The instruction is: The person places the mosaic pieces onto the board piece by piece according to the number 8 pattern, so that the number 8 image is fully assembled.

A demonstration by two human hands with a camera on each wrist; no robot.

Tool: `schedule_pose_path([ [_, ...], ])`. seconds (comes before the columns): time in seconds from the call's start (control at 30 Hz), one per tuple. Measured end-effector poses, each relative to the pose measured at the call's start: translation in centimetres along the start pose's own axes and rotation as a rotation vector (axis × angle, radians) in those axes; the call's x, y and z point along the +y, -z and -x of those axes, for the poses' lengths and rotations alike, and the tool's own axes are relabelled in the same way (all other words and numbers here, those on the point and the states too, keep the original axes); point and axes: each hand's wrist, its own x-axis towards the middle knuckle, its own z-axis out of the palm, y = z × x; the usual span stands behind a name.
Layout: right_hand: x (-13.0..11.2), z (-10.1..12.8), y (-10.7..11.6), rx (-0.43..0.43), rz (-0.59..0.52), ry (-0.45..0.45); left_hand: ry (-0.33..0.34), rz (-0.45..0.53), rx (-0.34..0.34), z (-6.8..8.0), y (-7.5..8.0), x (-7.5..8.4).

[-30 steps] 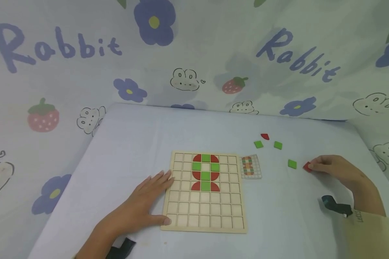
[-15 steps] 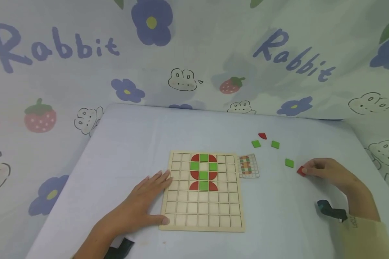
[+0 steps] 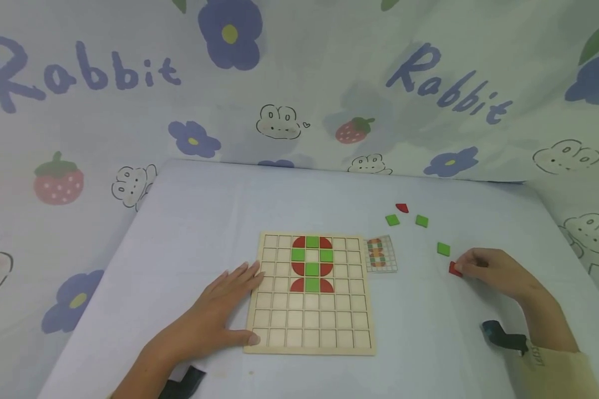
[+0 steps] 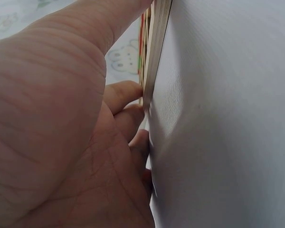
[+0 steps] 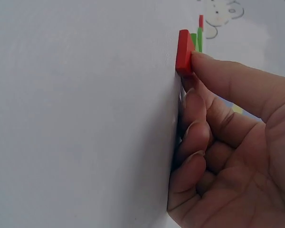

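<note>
- Head view: my left hand (image 3: 214, 318) lies flat, fingers straight, on the wooden grid board's (image 3: 311, 341) left edge, which I judge steadies it. My right hand (image 3: 494, 271) pinches a red tile (image 3: 455, 269) on the blue cloth (image 3: 204, 221), right of the board, near a green tile (image 3: 443, 249). Since a second ago, hand and tile have slid leftward toward the board.
- Left wrist view: straight fingers (image 4: 126, 92) press against the board's rim (image 4: 156, 47); nothing gripped.
- Right wrist view: thumb and curled fingers (image 5: 194, 130) hold the red tile (image 5: 184, 52) against the cloth.
</note>
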Motion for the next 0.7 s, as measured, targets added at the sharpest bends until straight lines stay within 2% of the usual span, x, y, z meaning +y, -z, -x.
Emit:
schedule_pose_path([
  [0.2, -0.3, -0.7, -0.1, 0.036, 0.010, 0.027, 0.008, 0.005, -0.004, 0.0, 0.1, 0.1],
  [0.4, -1.0, -2.0, -0.1, 0.033, 0.033, 0.025, -0.004, 0.004, 0.002, 0.0, 0.0, -0.1],
  [0.7, -1.8, -2.6, -0.4, 0.063, 0.001, 0.093, 0.000, -0.013, 0.010, 0.0, -0.1, -0.2],
])
